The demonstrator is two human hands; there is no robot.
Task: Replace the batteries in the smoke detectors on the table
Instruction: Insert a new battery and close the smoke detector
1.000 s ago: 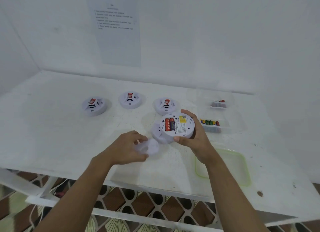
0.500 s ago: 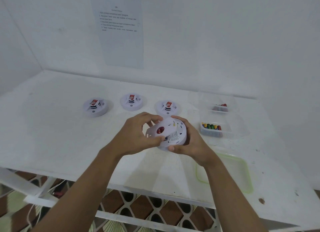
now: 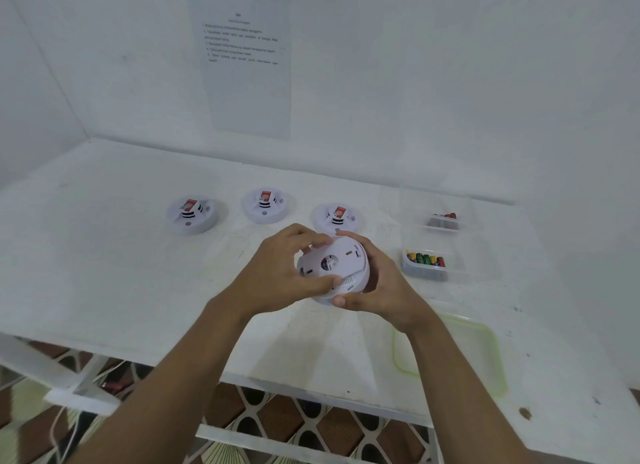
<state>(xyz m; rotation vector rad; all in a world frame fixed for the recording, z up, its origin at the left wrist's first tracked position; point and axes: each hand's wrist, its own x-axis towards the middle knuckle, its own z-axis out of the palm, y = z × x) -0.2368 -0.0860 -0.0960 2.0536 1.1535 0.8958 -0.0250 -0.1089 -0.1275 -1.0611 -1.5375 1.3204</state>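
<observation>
The smoke detector (image 3: 349, 285) is up off the table (image 3: 121, 256), held roughly over the middle of it, with its back turned toward the camera and tipped a bit to the left. The round back cover (image 3: 332, 261) sits flat on that back. Something dark and red shows through its centre hole, too small to say what.

The left hand (image 3: 277, 273) comes in from the left and grips the cover, fingers (image 3: 306, 235) curled over the far edge and thumb pressed along the near edge. The right hand (image 3: 384, 283) cups the detector body from the right and underneath, gripping round the rim. So both hands are clamped on, left on the cover and right on the body, facing each other across the disc.

That's the bit that matters: the disc's axis points up between the two hands, so my guess is the coming move is a twist of cover against body to lock it. If the tabs aren't lined up it could just spin or pop off.

Further back, three more detectors sit in a row on the table, the right-hand one (image 3: 337, 218) just behind the hands. Off to the right are two clear tubs, the near tub (image 3: 426, 266) with mixed-colour batteries and the far tub (image 3: 443, 221) with red ones. A green-rimmed lid (image 3: 485, 332) lies near the right forearm.
</observation>
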